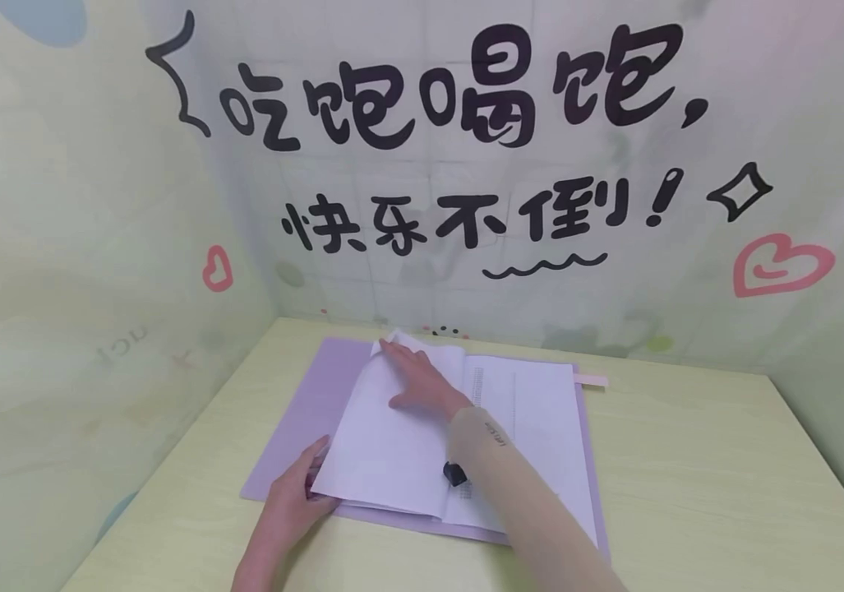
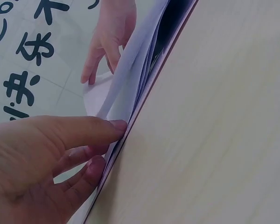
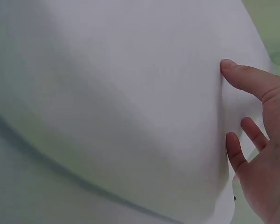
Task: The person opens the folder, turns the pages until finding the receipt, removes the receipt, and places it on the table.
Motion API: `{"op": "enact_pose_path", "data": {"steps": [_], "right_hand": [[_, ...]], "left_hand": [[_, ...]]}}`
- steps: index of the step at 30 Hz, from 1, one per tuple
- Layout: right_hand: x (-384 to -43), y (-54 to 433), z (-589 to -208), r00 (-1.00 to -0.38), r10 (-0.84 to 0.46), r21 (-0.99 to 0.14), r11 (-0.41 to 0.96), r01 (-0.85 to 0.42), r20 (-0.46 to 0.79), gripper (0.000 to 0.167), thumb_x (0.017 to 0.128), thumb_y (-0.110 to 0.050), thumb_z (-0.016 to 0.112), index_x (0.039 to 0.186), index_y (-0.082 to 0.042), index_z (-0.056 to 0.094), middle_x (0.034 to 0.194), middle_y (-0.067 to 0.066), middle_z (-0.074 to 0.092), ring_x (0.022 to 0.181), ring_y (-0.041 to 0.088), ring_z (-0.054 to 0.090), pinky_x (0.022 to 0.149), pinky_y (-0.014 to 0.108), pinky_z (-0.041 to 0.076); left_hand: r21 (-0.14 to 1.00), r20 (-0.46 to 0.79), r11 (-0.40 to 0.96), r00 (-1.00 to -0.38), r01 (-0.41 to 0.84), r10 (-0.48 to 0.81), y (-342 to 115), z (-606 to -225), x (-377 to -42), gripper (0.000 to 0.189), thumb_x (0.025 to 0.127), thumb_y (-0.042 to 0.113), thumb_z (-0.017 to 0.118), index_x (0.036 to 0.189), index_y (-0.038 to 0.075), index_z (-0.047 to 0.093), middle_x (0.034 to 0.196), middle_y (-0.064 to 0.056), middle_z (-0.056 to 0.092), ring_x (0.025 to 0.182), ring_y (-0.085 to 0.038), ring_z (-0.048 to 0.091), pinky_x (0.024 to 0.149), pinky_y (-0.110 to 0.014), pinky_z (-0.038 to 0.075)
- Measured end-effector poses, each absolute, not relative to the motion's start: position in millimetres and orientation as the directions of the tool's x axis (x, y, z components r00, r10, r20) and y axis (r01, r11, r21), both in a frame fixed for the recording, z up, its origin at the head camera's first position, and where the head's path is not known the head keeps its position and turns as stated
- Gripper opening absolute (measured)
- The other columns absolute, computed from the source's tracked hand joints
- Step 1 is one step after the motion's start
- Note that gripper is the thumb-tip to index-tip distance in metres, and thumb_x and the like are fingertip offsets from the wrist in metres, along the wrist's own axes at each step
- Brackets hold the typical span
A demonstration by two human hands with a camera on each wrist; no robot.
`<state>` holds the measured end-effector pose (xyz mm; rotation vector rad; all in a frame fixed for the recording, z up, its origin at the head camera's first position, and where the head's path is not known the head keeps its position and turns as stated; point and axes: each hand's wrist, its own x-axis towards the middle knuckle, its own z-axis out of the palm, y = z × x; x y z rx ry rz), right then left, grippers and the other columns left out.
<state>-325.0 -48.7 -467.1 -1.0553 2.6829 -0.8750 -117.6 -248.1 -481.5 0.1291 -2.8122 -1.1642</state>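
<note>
A book [image 1: 532,427] with white pages lies spread out on a purple cover [image 1: 318,386]. Several lifted pages [image 1: 385,444] slant over the left half. At their lower left corner, my left hand [image 1: 292,497] has its thumb along the bottom edge and its other fingers curled at the side. The left wrist view shows that thumb at the edge of the page stack [image 2: 142,79]. My right hand [image 1: 422,378] rests near the top of the left page with fingers outstretched. In the right wrist view its digits touch the edge of a curved white page [image 3: 144,93].
A pale pink tab [image 1: 592,381] sticks out from the book's right side. The book lies on a light wood-grain table [image 1: 710,485]. A printed sheet with black lettering [image 1: 429,181] stands behind, and its sides enclose the table left and right. A small black device [image 1: 454,474] sits by the right sleeve.
</note>
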Motion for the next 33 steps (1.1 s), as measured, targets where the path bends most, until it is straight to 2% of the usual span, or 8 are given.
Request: {"op": "enact_pose_path", "data": {"steps": [4, 10, 12, 17, 21, 25, 28, 33], "right_hand": [[-322.3, -49.7, -473.0, -0.763, -0.644, -0.527, 0.628, -0.572, 0.061, 0.105, 0.083, -0.021, 0.078, 0.160, -0.026, 0.007, 0.167, -0.001, 0.016, 0.149, 0.028, 0.028, 0.123, 0.041, 0.028], [-320.1, -48.5, -476.6, -0.770, -0.635, -0.510, 0.641, -0.574, 0.068, 0.104, 0.084, -0.023, 0.077, 0.160, -0.025, 0.006, 0.167, -0.001, 0.016, 0.151, 0.027, 0.025, 0.124, 0.039, 0.024], [-319.2, -48.8, -476.7, -0.771, -0.634, -0.513, 0.640, -0.571, 0.067, 0.103, 0.084, -0.022, 0.077, 0.160, -0.029, 0.007, 0.167, -0.003, 0.018, 0.149, 0.026, 0.029, 0.123, 0.040, 0.028], [-316.7, -50.5, -474.9, -0.775, -0.629, -0.493, 0.660, -0.567, 0.049, 0.099, 0.085, -0.023, 0.077, 0.158, -0.038, 0.012, 0.163, -0.003, 0.030, 0.142, 0.027, 0.035, 0.117, 0.046, 0.034], [-315.6, -52.6, -475.1, -0.796, -0.603, -0.429, 0.708, -0.561, 0.046, 0.089, 0.085, -0.029, 0.077, 0.156, -0.037, 0.025, 0.155, 0.003, 0.039, 0.136, 0.027, 0.036, 0.107, 0.045, 0.035], [-315.6, -52.2, -476.3, -0.827, -0.560, -0.388, 0.752, -0.532, 0.048, 0.075, 0.084, -0.035, 0.078, 0.150, -0.034, 0.041, 0.146, 0.005, 0.043, 0.128, 0.025, 0.038, 0.098, 0.040, 0.034], [-314.6, -51.6, -475.9, -0.844, -0.536, -0.390, 0.771, -0.504, 0.030, 0.066, 0.084, -0.038, 0.077, 0.144, -0.032, 0.050, 0.142, 0.005, 0.047, 0.125, 0.025, 0.039, 0.096, 0.040, 0.033], [-312.5, -49.1, -474.2, -0.853, -0.521, -0.379, 0.797, -0.471, -0.034, 0.057, 0.086, -0.044, 0.073, 0.139, -0.032, 0.056, 0.141, 0.005, 0.050, 0.124, 0.026, 0.041, 0.097, 0.041, 0.034]], "left_hand": [[0.692, 0.043, 0.721, -0.994, -0.043, -0.101, -246.4, -479.4, -117.1, 0.079, 0.074, 0.009, 0.078, 0.147, 0.009, 0.046, 0.128, -0.012, 0.064, 0.103, -0.017, 0.060, 0.088, -0.026, 0.052], [0.651, 0.001, 0.755, -0.995, -0.079, -0.105, -243.7, -476.5, -116.4, 0.063, 0.081, 0.030, 0.076, 0.137, 0.009, 0.057, 0.129, -0.011, 0.059, 0.101, -0.017, 0.055, 0.090, -0.034, 0.048], [0.636, 0.019, 0.769, -0.995, -0.067, -0.103, -243.8, -478.8, -116.4, 0.057, 0.082, 0.029, 0.077, 0.132, 0.008, 0.060, 0.127, -0.011, 0.058, 0.101, -0.018, 0.056, 0.089, -0.035, 0.050], [0.619, 0.077, 0.785, -0.992, -0.032, -0.101, -244.4, -484.7, -117.2, 0.047, 0.081, 0.014, 0.079, 0.125, 0.004, 0.064, 0.122, -0.014, 0.056, 0.093, -0.017, 0.058, 0.080, -0.028, 0.052], [0.619, 0.077, 0.785, -0.991, -0.038, -0.108, -244.8, -486.1, -118.6, 0.046, 0.080, 0.010, 0.078, 0.123, 0.002, 0.065, 0.119, -0.015, 0.055, 0.088, -0.014, 0.054, 0.075, -0.024, 0.049], [0.607, 0.089, 0.794, -0.990, -0.030, -0.105, -242.8, -486.5, -121.6, 0.046, 0.080, 0.009, 0.078, 0.123, 0.000, 0.064, 0.121, -0.019, 0.055, 0.101, -0.027, 0.058, 0.091, -0.039, 0.051], [0.597, 0.101, 0.802, -0.991, -0.014, -0.092, -241.0, -485.4, -122.5, 0.047, 0.078, 0.007, 0.078, 0.123, -0.001, 0.064, 0.124, -0.023, 0.055, 0.115, -0.040, 0.054, 0.101, -0.054, 0.045], [0.554, 0.109, 0.833, -0.993, 0.017, -0.052, -238.2, -480.9, -123.5, 0.045, 0.077, 0.006, 0.078, 0.120, 0.001, 0.067, 0.126, -0.022, 0.058, 0.116, -0.044, 0.051, 0.100, -0.057, 0.043]]}}
